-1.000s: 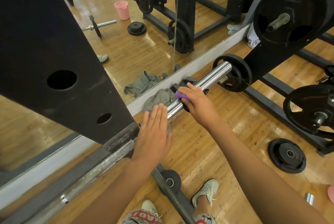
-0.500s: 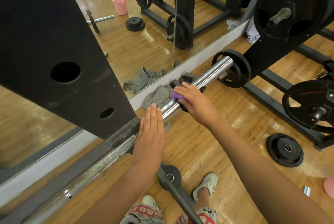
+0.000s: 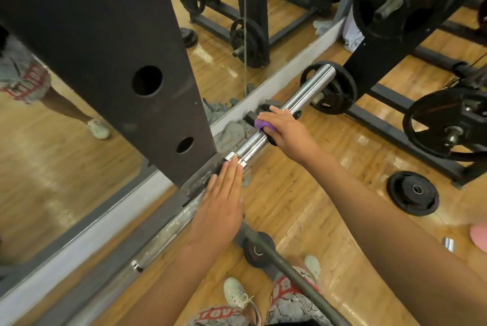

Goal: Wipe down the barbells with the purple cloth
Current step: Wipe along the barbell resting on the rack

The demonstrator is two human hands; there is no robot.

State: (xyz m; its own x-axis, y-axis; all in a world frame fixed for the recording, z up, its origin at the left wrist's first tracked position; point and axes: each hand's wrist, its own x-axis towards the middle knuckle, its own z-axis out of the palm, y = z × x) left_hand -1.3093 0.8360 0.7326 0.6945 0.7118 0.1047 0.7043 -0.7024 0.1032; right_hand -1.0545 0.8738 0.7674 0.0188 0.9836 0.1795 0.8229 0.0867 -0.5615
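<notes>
A chrome barbell sleeve [image 3: 297,104] runs diagonally along the mirror wall, its worn shaft [image 3: 168,231] continuing down to the left. My right hand [image 3: 283,126] holds the purple cloth [image 3: 262,124] against the middle of the sleeve, fingers curled over it. My left hand [image 3: 224,202] lies flat with straight fingers on the bar near the sleeve's collar [image 3: 235,158]. Most of the cloth is hidden under my right palm.
A black rack upright [image 3: 126,62] stands close on the left against the mirror. A grey rag [image 3: 232,133] lies by the wall. Weight plates [image 3: 412,192] [image 3: 334,88] and a black machine frame [image 3: 395,128] occupy the right. A dark bar [image 3: 290,270] crosses near my feet.
My right hand with the cloth has slid slightly along the sleeve. My left hand has moved a little down the bar, away from the sleeve. The view has shifted.
</notes>
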